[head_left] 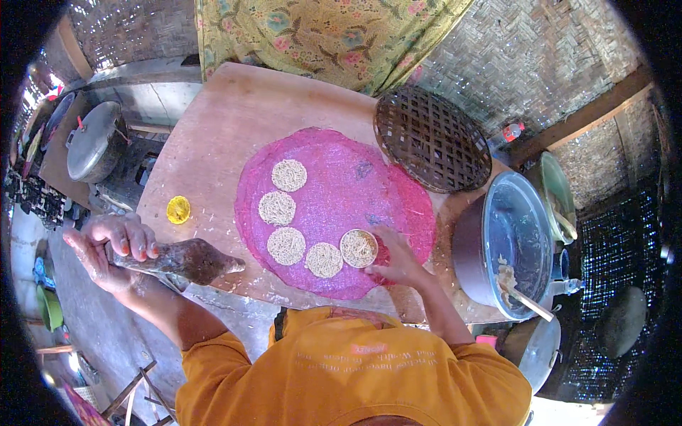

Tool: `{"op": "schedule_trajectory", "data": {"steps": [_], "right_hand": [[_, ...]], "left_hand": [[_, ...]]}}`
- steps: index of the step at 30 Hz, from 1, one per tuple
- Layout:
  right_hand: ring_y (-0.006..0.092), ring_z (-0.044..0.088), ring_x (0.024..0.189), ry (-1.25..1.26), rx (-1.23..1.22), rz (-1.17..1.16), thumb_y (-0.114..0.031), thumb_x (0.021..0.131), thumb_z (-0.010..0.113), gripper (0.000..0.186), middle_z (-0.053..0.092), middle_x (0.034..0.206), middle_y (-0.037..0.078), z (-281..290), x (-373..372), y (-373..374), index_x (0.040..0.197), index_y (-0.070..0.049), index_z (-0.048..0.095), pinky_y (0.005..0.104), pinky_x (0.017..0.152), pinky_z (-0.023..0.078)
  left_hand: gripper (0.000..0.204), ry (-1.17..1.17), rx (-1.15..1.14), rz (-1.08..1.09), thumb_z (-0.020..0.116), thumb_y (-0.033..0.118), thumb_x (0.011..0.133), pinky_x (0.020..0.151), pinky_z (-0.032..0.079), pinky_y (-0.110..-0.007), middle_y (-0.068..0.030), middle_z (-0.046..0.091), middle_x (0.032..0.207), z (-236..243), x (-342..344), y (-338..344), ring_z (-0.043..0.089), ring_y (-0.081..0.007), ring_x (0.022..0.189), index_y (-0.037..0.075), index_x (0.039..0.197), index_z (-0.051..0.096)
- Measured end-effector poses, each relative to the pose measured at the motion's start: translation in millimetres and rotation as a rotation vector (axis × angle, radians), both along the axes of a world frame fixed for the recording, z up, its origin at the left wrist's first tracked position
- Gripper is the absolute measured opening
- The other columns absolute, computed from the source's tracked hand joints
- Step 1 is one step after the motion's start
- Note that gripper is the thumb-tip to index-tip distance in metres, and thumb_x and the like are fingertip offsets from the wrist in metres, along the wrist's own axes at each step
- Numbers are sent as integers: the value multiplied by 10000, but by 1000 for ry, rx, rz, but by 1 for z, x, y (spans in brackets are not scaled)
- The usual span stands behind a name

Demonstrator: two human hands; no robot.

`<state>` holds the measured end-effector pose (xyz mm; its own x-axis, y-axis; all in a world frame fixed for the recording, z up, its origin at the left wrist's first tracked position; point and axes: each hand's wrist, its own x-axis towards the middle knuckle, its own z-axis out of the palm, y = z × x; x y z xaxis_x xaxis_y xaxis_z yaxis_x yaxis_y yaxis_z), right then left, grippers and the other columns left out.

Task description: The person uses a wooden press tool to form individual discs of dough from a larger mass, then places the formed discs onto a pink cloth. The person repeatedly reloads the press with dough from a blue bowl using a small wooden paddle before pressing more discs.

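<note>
In my left hand is a dark, glistening tapered bag, its narrow tip pointing right over the table's front left. My right hand has thumb and fingers around a round ring filled with pale strands, on a pink mesh sheet. Several flat pale discs of strands lie in a curve on the sheet, among them one just left of the ring and another farther back. A small yellow round item sits on the wooden table left of the sheet.
A woven dark tray lies at back right. A large basin with a stick stands right, before a green bowl. A lidded metal pot is left of the table. A patterned cloth hangs behind; another pot sits lower right.
</note>
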<state>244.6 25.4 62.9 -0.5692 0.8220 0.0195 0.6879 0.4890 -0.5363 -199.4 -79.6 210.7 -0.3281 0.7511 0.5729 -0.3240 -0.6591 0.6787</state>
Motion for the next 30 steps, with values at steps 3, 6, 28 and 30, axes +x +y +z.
{"op": "schedule_trajectory", "data": {"steps": [3,6,28,30], "right_hand": [[356,462,1137,-5,-20,-8,-287,612,801,842,518,1256,148,-5,-6,-4,1348,-146,417,454,1008,347],[365,446,1139,-42,-141,-40,-284,578,820,924,514,1274,142,-6,-9,-5,1377,-150,373,456,1020,325],[358,420,1259,54,-112,205,-409,607,822,990,438,1364,189,-20,-97,59,1403,-85,329,446,1061,320],[352,414,1260,126,-150,201,-313,628,806,888,445,1356,173,-10,-99,55,1377,-99,380,431,1053,326]], "left_hand": [[687,43,26,-94,251,552,971,448,476,-345,-74,465,509,-3,-10,-1,491,-205,434,20,626,517],[685,40,19,-52,249,564,966,449,475,-345,-71,473,511,-1,-6,-2,491,-199,429,33,617,506],[592,57,-42,56,526,682,803,494,430,-307,-61,490,584,-7,-2,0,483,-195,511,100,868,443],[585,-30,49,-118,547,650,815,414,433,-323,-60,502,563,-3,-8,-6,468,-187,395,69,866,499]]}}
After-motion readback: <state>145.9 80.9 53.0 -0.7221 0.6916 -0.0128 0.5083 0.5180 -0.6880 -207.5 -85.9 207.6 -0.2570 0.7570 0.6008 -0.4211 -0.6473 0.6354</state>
